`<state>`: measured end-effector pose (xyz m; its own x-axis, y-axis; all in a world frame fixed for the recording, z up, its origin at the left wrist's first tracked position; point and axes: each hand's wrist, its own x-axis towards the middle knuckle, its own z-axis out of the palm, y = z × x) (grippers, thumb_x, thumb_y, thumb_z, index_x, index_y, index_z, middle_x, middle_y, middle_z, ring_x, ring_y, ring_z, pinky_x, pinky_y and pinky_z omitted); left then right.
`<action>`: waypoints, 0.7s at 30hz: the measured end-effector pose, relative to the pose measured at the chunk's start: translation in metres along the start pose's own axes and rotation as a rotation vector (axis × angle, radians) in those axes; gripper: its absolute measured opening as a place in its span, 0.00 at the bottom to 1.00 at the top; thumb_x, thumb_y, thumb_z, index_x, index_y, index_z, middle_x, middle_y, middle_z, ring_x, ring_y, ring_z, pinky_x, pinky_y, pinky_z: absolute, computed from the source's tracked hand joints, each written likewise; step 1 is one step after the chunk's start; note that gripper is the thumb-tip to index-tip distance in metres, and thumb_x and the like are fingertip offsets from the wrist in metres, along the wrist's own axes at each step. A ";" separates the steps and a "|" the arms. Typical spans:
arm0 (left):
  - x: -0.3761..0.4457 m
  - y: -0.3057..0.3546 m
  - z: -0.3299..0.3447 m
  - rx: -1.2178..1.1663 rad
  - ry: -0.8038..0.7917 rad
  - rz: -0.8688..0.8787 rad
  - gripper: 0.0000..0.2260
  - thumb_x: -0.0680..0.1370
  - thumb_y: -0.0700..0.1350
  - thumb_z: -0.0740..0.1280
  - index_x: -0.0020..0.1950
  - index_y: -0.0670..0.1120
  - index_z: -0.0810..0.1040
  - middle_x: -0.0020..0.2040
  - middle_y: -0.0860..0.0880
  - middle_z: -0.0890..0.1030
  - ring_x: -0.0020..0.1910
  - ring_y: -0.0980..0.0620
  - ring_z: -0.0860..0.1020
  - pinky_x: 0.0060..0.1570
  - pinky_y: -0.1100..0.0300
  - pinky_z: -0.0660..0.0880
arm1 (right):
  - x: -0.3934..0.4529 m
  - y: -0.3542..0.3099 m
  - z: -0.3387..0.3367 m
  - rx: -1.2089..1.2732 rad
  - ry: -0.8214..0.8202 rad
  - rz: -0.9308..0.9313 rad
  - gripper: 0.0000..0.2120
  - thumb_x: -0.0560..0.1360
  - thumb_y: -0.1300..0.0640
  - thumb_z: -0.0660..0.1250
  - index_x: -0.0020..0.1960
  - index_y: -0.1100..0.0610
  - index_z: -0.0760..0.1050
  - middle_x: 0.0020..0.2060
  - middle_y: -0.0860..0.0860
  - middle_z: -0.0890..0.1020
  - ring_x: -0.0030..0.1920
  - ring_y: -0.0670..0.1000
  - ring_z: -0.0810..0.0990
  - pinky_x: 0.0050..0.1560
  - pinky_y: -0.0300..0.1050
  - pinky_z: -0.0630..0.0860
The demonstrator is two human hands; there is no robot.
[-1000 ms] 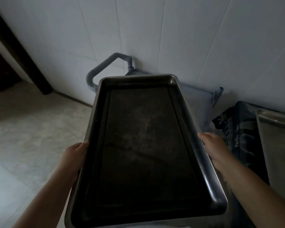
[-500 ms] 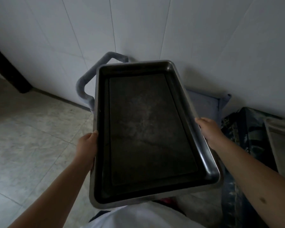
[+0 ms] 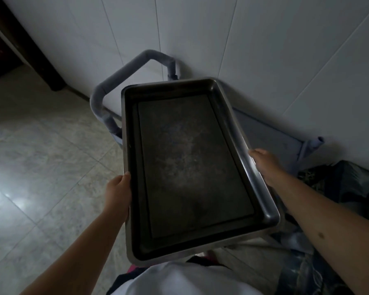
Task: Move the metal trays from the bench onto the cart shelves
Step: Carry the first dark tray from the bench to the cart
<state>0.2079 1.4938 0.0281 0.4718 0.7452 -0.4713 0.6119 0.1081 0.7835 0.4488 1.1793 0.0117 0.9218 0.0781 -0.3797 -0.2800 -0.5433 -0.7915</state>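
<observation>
Since half a second ago the metal tray has swung a little so its far end aims more toward the wall, and more of the cart's top shelf shows on its right.

Each grip is clamped on a long edge of the tray. The left hand wraps the left rim about midway along, thumb on top; the right hand curls round the right rim, slightly farther away. Holding opposite sides near the middle probably keeps the wide, shallow pan balanced and level while it travels.

The tray is in the air, carried in front of the person's body, above the near left part of the cart; it touches no shelf that I can see. Its long axis runs from near to far, the far short end pointing at the padded cart handle and the tiled wall, skewed slightly leftward. That lengthwise heading suits sliding it onto a shelf end first.
</observation>
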 end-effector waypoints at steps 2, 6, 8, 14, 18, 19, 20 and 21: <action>-0.006 -0.003 0.011 -0.013 0.044 -0.008 0.18 0.82 0.51 0.62 0.43 0.38 0.82 0.42 0.35 0.82 0.39 0.40 0.81 0.37 0.51 0.76 | 0.013 0.006 -0.002 -0.018 -0.021 -0.021 0.15 0.80 0.55 0.63 0.34 0.55 0.71 0.29 0.50 0.69 0.32 0.48 0.65 0.34 0.46 0.62; -0.018 -0.008 0.025 -0.039 0.094 -0.039 0.17 0.81 0.51 0.63 0.41 0.41 0.82 0.41 0.36 0.82 0.40 0.39 0.81 0.42 0.45 0.79 | 0.036 0.012 -0.003 -0.036 -0.077 -0.049 0.13 0.80 0.54 0.63 0.41 0.60 0.76 0.32 0.53 0.70 0.36 0.50 0.68 0.38 0.47 0.63; -0.024 -0.009 0.031 -0.042 0.106 -0.047 0.18 0.81 0.51 0.62 0.42 0.40 0.82 0.40 0.36 0.81 0.40 0.37 0.80 0.42 0.45 0.79 | 0.047 0.015 -0.002 -0.050 -0.095 -0.057 0.14 0.80 0.53 0.63 0.41 0.61 0.77 0.34 0.55 0.72 0.37 0.50 0.69 0.41 0.47 0.64; -0.027 -0.001 0.044 -0.082 0.149 -0.076 0.18 0.82 0.53 0.62 0.46 0.39 0.82 0.46 0.34 0.82 0.47 0.36 0.82 0.51 0.39 0.79 | 0.076 0.021 0.000 -0.082 -0.163 -0.063 0.16 0.80 0.52 0.63 0.34 0.54 0.70 0.30 0.51 0.68 0.33 0.49 0.66 0.35 0.47 0.62; -0.028 0.000 0.051 -0.119 0.167 -0.092 0.16 0.81 0.53 0.62 0.46 0.44 0.83 0.45 0.41 0.84 0.47 0.41 0.83 0.52 0.42 0.80 | 0.081 0.020 -0.010 -0.284 -0.173 -0.121 0.18 0.82 0.49 0.58 0.37 0.56 0.72 0.34 0.57 0.74 0.40 0.56 0.75 0.41 0.47 0.66; -0.028 0.000 0.053 -0.131 0.162 -0.099 0.15 0.82 0.53 0.62 0.47 0.45 0.83 0.45 0.42 0.84 0.48 0.42 0.83 0.52 0.43 0.80 | 0.076 0.022 -0.014 -0.342 -0.166 -0.125 0.19 0.83 0.48 0.57 0.40 0.58 0.74 0.37 0.59 0.77 0.44 0.58 0.78 0.42 0.47 0.67; -0.029 -0.001 0.054 -0.143 0.151 -0.110 0.15 0.82 0.54 0.62 0.49 0.45 0.83 0.46 0.42 0.84 0.48 0.42 0.83 0.52 0.44 0.80 | 0.070 0.028 -0.019 -0.372 -0.164 -0.118 0.20 0.83 0.47 0.56 0.43 0.59 0.76 0.42 0.62 0.79 0.48 0.61 0.80 0.44 0.47 0.68; -0.029 -0.002 0.055 -0.154 0.141 -0.123 0.15 0.81 0.54 0.62 0.50 0.45 0.83 0.47 0.42 0.85 0.49 0.42 0.83 0.53 0.43 0.80 | 0.061 0.035 -0.025 -0.378 -0.159 -0.094 0.22 0.83 0.46 0.55 0.49 0.62 0.79 0.48 0.65 0.81 0.53 0.63 0.80 0.48 0.48 0.70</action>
<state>0.2278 1.4351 0.0178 0.3002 0.8036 -0.5140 0.5500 0.2944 0.7815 0.5020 1.1443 -0.0272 0.8775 0.2542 -0.4067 -0.0510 -0.7937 -0.6061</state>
